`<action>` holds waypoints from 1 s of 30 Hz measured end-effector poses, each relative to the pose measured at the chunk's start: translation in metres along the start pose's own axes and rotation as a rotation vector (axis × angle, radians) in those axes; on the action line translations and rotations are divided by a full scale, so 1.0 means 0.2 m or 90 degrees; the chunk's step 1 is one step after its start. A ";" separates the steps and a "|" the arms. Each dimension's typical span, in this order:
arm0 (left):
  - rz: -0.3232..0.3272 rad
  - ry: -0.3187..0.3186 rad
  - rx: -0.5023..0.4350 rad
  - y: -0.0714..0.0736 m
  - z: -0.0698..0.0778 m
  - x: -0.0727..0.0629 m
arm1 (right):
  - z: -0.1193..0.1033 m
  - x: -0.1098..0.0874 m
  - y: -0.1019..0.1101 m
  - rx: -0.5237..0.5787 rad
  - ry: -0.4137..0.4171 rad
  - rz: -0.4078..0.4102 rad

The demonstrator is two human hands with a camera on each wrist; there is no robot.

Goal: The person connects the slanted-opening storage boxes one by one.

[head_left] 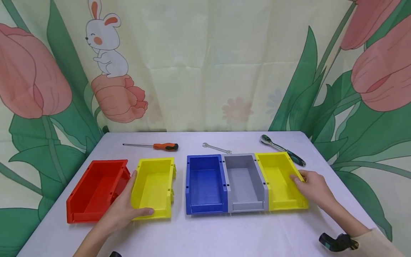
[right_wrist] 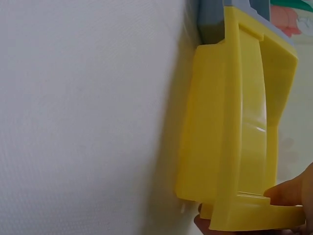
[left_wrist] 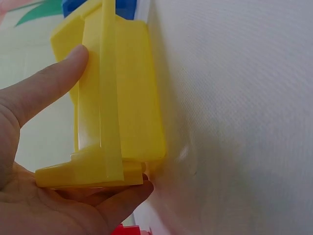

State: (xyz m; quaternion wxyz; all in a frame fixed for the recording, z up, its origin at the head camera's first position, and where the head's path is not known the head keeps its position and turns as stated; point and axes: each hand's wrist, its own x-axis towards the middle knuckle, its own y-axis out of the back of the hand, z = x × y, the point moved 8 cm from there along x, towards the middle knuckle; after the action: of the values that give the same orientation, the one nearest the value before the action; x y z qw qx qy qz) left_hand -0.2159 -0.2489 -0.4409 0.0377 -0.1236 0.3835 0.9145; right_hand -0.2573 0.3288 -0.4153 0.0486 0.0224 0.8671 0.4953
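My left hand (head_left: pixel 120 210) holds the left yellow storage bin (head_left: pixel 153 184) at its near left corner. In the left wrist view the thumb (left_wrist: pixel 73 61) lies over the bin's front and the other fingers curl beneath its side rim. My right hand (head_left: pixel 314 185) grips the right wall of another yellow storage bin (head_left: pixel 279 178), thumb inside and fingers outside. That bin sits against a grey bin (head_left: pixel 245 206), which adjoins a blue bin (head_left: pixel 206 180). A red bin (head_left: pixel 93 189) lies just left of my left hand.
Along the back of the white table (head_left: pixel 205 235) lie an orange-handled screwdriver (head_left: pixel 165 146), a small open-ended wrench (head_left: pixel 216 148) and a ratchet wrench (head_left: pixel 282 149). A gap separates the left yellow bin from the blue one. Behind the table hangs a printed curtain (head_left: pixel 205 71).
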 end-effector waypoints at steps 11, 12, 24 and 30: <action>0.004 -0.022 0.005 -0.07 0.07 0.01 | 0.05 0.01 0.09 -0.002 0.004 0.029; 0.006 -0.020 0.006 -0.08 0.09 0.01 | 0.05 0.02 0.09 0.002 -0.001 0.021; 0.021 -0.015 -0.015 -0.19 0.20 0.02 | 0.08 0.03 0.18 0.034 -0.022 -0.006; 0.020 -0.017 -0.014 -0.21 0.22 0.03 | 0.08 0.04 0.17 0.036 -0.018 -0.001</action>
State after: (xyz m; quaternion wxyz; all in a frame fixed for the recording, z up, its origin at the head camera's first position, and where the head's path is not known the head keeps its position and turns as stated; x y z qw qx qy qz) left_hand -0.2227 -0.1886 -0.4422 0.0274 -0.1057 0.3750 0.9206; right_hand -0.2634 0.3605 -0.3935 0.0605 0.0304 0.8799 0.4704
